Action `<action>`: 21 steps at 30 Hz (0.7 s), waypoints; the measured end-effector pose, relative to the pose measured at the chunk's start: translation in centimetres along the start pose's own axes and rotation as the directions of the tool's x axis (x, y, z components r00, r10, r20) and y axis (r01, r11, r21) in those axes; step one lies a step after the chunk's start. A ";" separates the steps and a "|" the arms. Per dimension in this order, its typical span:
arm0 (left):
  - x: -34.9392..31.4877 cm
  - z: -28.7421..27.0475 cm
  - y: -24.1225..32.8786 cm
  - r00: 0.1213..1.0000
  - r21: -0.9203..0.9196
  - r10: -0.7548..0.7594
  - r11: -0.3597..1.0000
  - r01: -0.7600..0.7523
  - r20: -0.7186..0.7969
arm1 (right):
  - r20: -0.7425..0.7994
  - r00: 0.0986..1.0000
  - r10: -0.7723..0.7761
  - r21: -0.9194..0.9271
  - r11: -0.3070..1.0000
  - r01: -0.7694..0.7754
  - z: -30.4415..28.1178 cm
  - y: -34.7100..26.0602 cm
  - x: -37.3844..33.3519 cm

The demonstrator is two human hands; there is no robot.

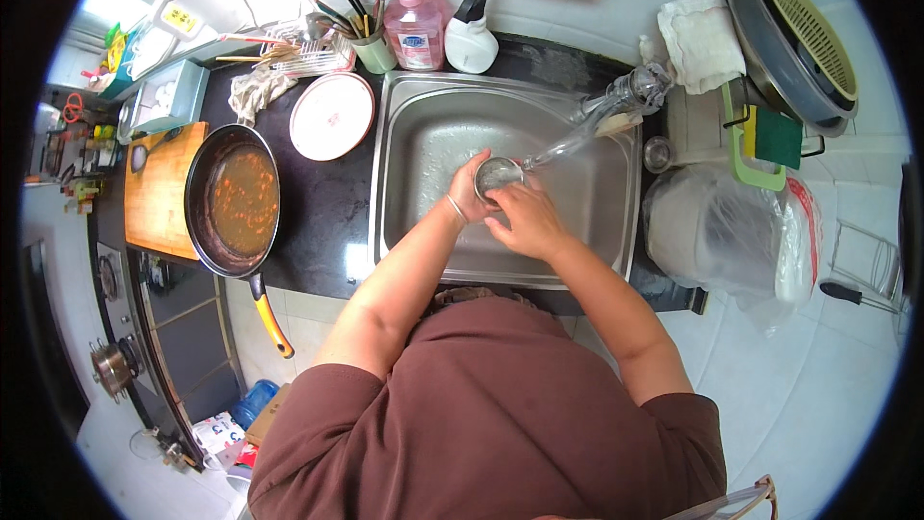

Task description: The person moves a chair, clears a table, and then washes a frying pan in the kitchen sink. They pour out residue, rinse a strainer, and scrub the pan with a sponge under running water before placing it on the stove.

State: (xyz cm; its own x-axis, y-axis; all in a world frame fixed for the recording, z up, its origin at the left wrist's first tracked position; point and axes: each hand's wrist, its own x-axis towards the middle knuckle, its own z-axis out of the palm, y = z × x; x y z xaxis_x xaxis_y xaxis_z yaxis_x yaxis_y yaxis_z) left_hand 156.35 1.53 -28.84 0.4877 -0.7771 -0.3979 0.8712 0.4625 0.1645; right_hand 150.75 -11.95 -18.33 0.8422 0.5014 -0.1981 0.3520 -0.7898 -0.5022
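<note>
Over the sink [630,221], my left hand [467,195] is closed around the side of a small round metal bowl [498,173]. My right hand [529,219] reaches to the same bowl from the near right, its bent fingers on the rim and partly over the opening. Both hands are above the basin, left of its middle. The shiny tap [630,91] stands at the sink's far right corner, and its spout slants down to the bowl's right side. Glare hides whether water runs from it. Wet streaks mark the basin floor.
Left of the sink are a white plate [332,117] and a frying pan [234,197] with brown liquid, its handle over the counter edge. A pink soap bottle [416,29] and white spray bottle [472,41] stand behind. A plastic-wrapped container [712,226] sits right.
</note>
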 end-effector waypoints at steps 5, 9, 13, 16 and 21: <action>0.0 1.1 -0.5 0.997 -0.004 0.012 1.000 -0.013 -0.081 | -0.143 0.990 -0.008 -0.073 0.997 -0.002 1.7 0.2 0.4; -0.1 2.6 -0.3 0.980 0.135 0.175 0.978 -0.162 -0.093 | -0.267 0.963 0.026 -0.226 0.970 -0.089 1.8 0.2 1.0; 0.6 1.6 0.3 0.923 0.465 0.358 0.848 -0.256 -0.144 | -0.162 0.966 0.202 -0.141 0.964 -0.226 1.8 -0.2 1.0; 0.0 1.9 0.8 0.942 0.336 0.300 0.912 -0.235 -0.154 | -0.142 0.981 0.132 0.298 0.951 -0.085 2.9 1.5 0.3; 1.1 -2.8 -0.8 0.939 0.371 0.317 0.894 -0.250 -0.132 | -0.279 0.947 0.156 0.720 0.687 0.099 5.9 3.2 1.6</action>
State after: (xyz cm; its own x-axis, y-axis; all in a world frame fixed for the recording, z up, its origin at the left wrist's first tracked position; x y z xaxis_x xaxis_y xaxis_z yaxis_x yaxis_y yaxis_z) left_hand 155.99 1.48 -31.92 0.7267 -0.5272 -0.4403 0.6783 0.4493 0.5815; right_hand 150.82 -11.53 -25.22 0.9669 0.2532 -0.0309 0.0316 -0.2391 -0.9705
